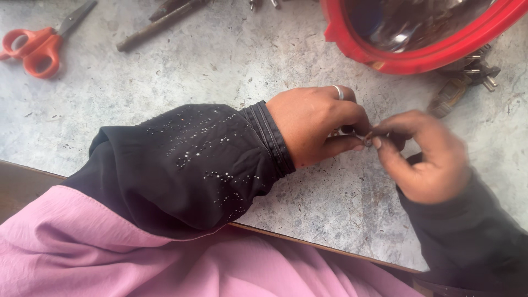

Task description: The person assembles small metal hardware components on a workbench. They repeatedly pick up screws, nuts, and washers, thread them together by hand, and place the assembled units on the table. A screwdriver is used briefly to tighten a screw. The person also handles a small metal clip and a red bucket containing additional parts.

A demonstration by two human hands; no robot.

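Grey worktop (220, 55) | left hand (316, 126), right hand (423, 157) pinching small metal ring (367, 141)

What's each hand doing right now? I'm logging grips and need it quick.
Left hand: closed, fingertips pinching a small metal ring.
Right hand: closed, fingertips pinching the same ring from the other side.

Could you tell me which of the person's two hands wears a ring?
The left hand, from the black beaded sleeve, wears a silver ring; the right hand shows none.
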